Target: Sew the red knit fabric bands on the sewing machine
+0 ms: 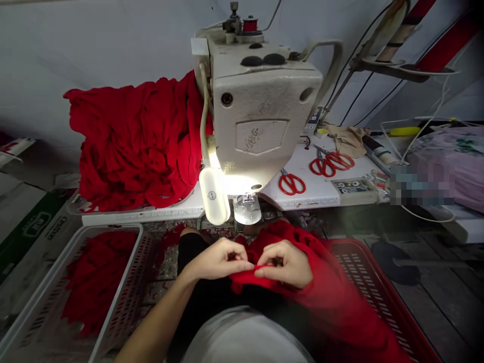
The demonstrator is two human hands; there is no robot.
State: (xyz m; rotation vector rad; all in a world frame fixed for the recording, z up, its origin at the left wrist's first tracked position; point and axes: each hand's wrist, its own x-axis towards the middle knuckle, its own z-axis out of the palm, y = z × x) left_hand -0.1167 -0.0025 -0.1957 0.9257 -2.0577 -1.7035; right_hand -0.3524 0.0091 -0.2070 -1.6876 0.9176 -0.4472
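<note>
Above my lap, my left hand point(226, 259) pinches the edge of a red cloth point(340, 312) between thumb and fingers. Right beside it, my right hand point(285, 263) grips the same edge, and the fingertips of both hands nearly meet. The cloth spreads from my hands over my lap to the lower right, partly blurred. Just beyond my hands stands a sewing machine point(264, 111), its presser foot area lit by a small lamp point(214, 196).
A heap of red fabric point(139, 146) lies left of the machine. A white basket point(139, 237) holds red pieces at left; a red basket point(363, 247) stands at right. Red-handled scissors point(292, 183) and a small parts tray point(355, 189) lie on the table's right side.
</note>
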